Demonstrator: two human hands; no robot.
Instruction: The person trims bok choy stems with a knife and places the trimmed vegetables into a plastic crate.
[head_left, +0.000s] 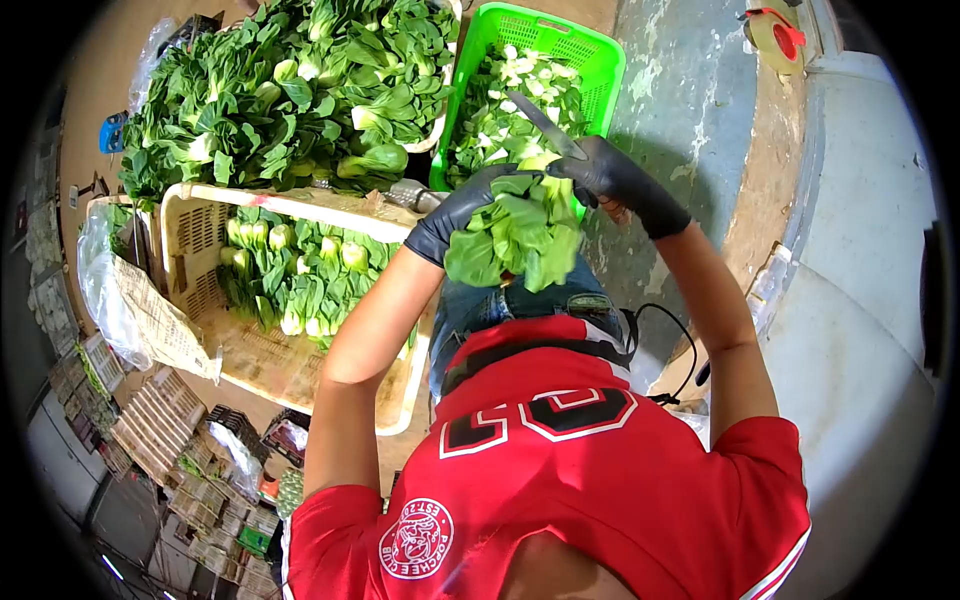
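Observation:
A head of bok choy [520, 235] hangs leaves toward me, with its base end up at the green basket's near edge. My left hand [462, 215], in a black glove, is closed around it. My black-gloved right hand [625, 180] grips a knife [547, 125]; the handle is hidden in the fist. Its blade points up and left over the basket, and the hand is close beside the bok choy's base. Below the blade, the bright green basket [607, 75] contains cut pale stem pieces and loose leaves [530, 75].
A big heap of bok choy [300, 90] lies at upper left in a pale crate. Nearer, a cream crate [290, 375] holds bok choy in rows [300, 260]. A tape dispenser [778, 40] is at upper right. A black cable [690, 340] hangs at my right side.

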